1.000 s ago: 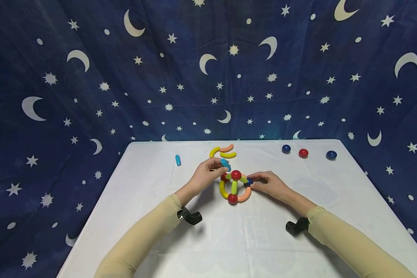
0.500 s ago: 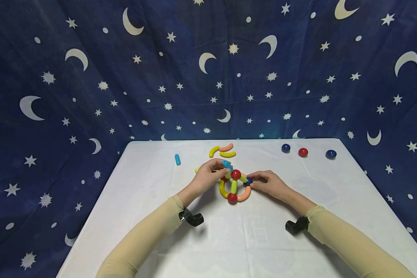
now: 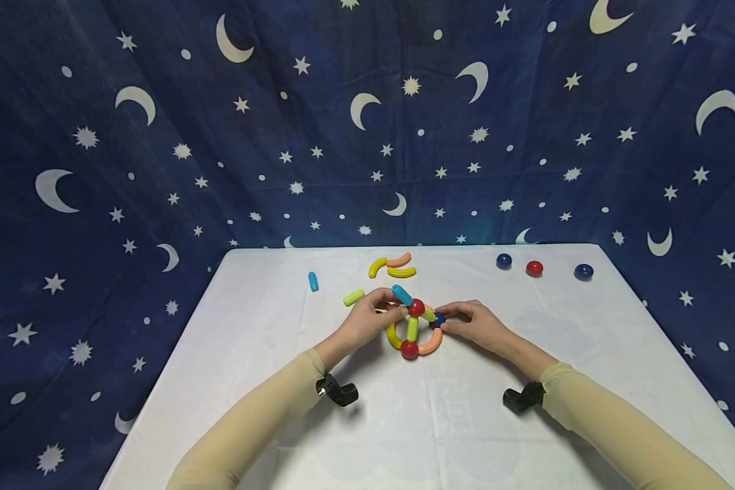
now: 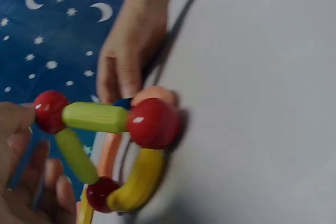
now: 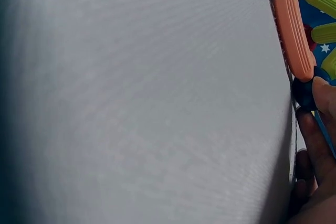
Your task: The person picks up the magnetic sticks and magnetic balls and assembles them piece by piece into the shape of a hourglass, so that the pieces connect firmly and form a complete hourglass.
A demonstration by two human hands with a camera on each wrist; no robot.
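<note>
A toy frame of magnetic sticks and balls stands on the table. Curved yellow (image 4: pixel 139 179) and orange sticks (image 5: pixel 295 32) form its base ring, and lime sticks (image 4: pixel 94 117) rise to a red ball (image 3: pixel 416 308) on top. My left hand (image 3: pixel 367 320) pinches a light-blue stick (image 3: pixel 402 295), whose lower end meets that top ball; the thumb tip lies right at the ball. On the frame's right side, my right hand (image 3: pixel 478 325) grips a dark-blue ball (image 3: pixel 439 320) between thumb and fingers. The left hand hides part of the frame's left side in the head view.
Behind the frame lie two yellow curved sticks (image 3: pixel 401 272) and an orange one (image 3: pixel 399 260). A lime stick (image 3: pixel 354 297) and another light-blue stick (image 3: pixel 313 281) are farther left. Two dark-blue balls (image 3: pixel 583 272) and a red ball (image 3: pixel 534 269) sit at the back right.
My left hand has moved slightly right and down, bringing the light-blue stick to the top red ball. The lime stick behind that hand has come into view. My right hand stays put.
</note>
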